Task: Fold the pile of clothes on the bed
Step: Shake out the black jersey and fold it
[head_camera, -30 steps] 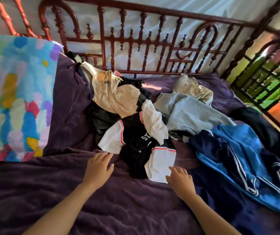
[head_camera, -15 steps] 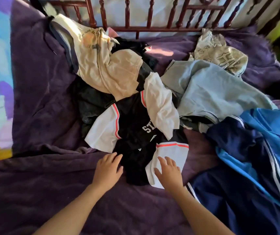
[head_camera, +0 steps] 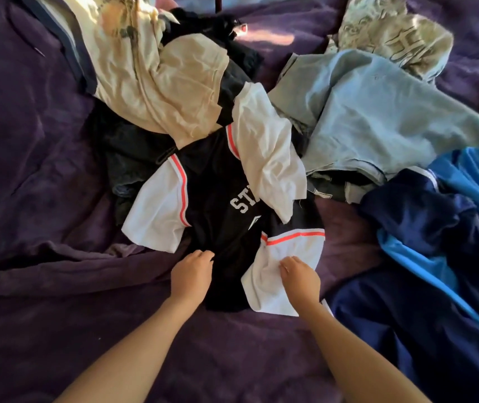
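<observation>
A black jersey [head_camera: 220, 193] with white, orange-trimmed sleeves and white lettering lies crumpled at the near edge of the pile on the bed. My left hand [head_camera: 192, 274] rests on its black lower part with the fingers curled into the cloth. My right hand [head_camera: 300, 277] pinches the white sleeve panel at the jersey's near right. Behind it lie a cream garment [head_camera: 159, 74], a light blue-grey garment [head_camera: 377, 112] and a dark garment [head_camera: 133, 158] partly buried beneath.
A blue and navy striped track jacket [head_camera: 450, 228] spreads over the right side. A pale printed shirt [head_camera: 395, 33] lies at the far right. The purple blanket [head_camera: 34, 141] covers the bed, bare to the left and in front of my arms.
The camera has leaned closer to the pile, so the headboard has left the view. Both hands moved forward from the blanket onto the black jersey and closed on it.
</observation>
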Demonstrator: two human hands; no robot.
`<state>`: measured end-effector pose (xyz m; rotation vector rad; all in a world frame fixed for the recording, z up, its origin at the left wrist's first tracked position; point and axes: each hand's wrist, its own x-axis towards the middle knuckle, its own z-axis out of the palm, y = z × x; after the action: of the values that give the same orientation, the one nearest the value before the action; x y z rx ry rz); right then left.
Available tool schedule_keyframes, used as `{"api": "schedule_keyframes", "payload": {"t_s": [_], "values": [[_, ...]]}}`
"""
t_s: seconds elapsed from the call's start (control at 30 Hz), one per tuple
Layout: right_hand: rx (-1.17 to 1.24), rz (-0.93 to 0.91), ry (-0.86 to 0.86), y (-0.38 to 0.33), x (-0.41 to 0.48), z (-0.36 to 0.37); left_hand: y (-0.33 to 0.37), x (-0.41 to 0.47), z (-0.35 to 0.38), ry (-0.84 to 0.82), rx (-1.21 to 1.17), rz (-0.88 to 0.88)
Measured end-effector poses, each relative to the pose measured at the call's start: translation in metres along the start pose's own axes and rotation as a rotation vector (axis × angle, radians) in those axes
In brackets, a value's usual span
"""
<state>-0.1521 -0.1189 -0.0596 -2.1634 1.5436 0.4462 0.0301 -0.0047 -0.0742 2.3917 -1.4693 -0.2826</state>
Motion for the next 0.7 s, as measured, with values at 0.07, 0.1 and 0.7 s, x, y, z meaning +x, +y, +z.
{"api": "schedule_keyframes", "payload": {"t_s": [0.07,0.1,0.7], "values": [[-0.017,-0.002,-0.003,0.002,-0.012,-0.005,0.002,-0.006,-0.012,0.007,0.003,0.005],[-0.016,0.004,0.001,0.003,-0.020,-0.007,0.002,-0.011,-0.018,0.016,-0.001,0.011],[-0.067,0.018,0.274,0.022,-0.228,-0.034,-0.060,-0.222,-0.134,0.067,0.078,0.050]]}}
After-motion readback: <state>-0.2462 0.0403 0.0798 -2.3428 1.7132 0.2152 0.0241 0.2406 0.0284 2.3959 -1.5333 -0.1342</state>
